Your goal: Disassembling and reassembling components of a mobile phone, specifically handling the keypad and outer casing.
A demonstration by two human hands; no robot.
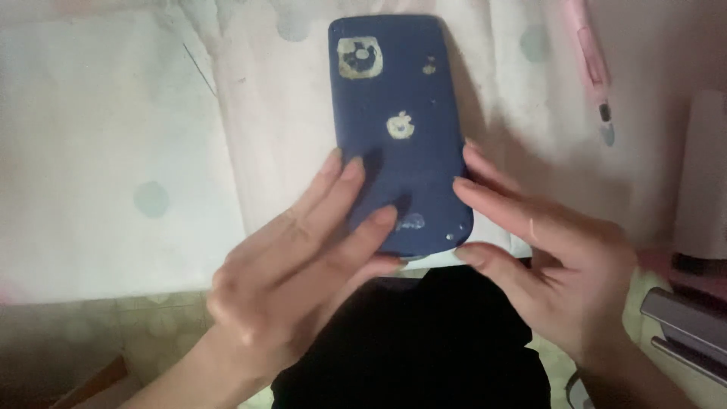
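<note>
A dark blue phone-shaped slab (397,98) with pale yellow painted patches lies on a white cloth-covered table (106,151), its near end at the table's edge. My left hand (303,273) rests flat, fingers spread, on the slab's near left part. My right hand (545,257) touches the slab's right edge and near corner with its fingertips; a ring sits on one finger. Neither hand grips anything.
A pink pen-like tool (591,60) lies at the far right. A white cylinder (700,182) stands at the right edge, with a grey metal object (681,322) below it. A dark garment (416,341) covers my lap under the table's edge.
</note>
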